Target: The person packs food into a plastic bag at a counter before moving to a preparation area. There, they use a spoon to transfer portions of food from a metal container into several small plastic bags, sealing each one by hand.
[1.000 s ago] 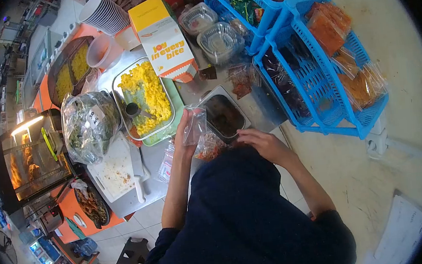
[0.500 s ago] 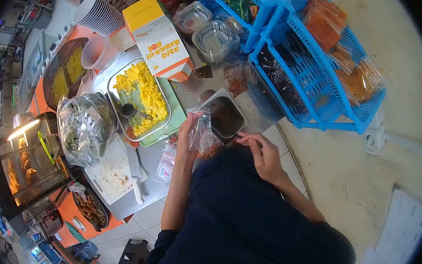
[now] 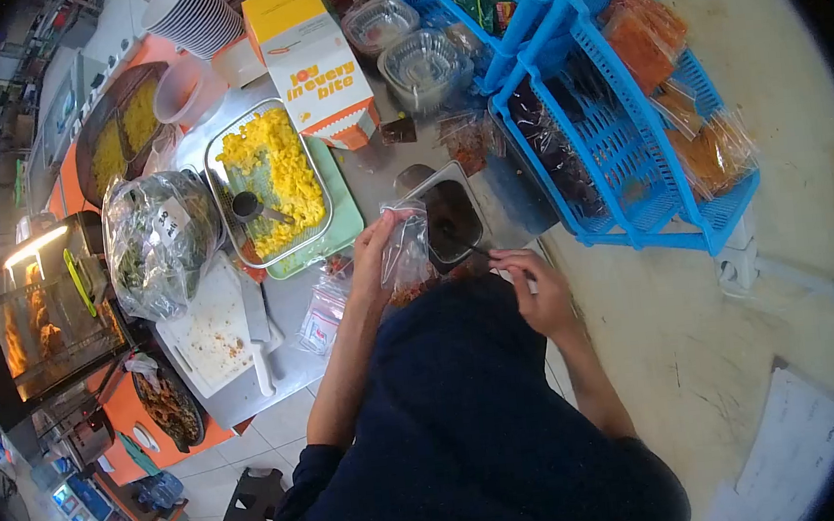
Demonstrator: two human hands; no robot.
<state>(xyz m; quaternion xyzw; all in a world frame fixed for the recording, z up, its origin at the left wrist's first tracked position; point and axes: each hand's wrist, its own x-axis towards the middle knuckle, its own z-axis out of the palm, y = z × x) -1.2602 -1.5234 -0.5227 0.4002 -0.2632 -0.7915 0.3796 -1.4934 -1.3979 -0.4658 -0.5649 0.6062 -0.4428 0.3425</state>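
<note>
Pinched at its top edge, a small clear plastic bag [image 3: 404, 252] hangs from my left hand [image 3: 373, 254], which is closed on it. My right hand [image 3: 539, 291] is closed on the end of a thin dark spoon-like utensil [image 3: 477, 249]. Its far end reaches into a metal container [image 3: 471, 188] of dark brown contents, and its tip cannot be made out. The container stands just beyond the bag, between my two hands. Several small clear bags [image 3: 323, 318] lie below my left wrist, and reddish bits [image 3: 412, 294] show near my body.
To the left are a tray [image 3: 214, 179] of yellow food with a dark scoop [image 3: 248, 207], a bagged bundle [image 3: 163, 243], a cutting board [image 3: 202, 349] and a knife [image 3: 261, 349]. A printed box [image 3: 322, 80] and clear tubs [image 3: 425, 69] stand beyond. Blue baskets [image 3: 628, 182] flank the right.
My right hand has moved slightly up and right, and the dark utensil now shows clearly over the container's rim. My left hand has risen slightly with the bag. The view has shifted a little.
</note>
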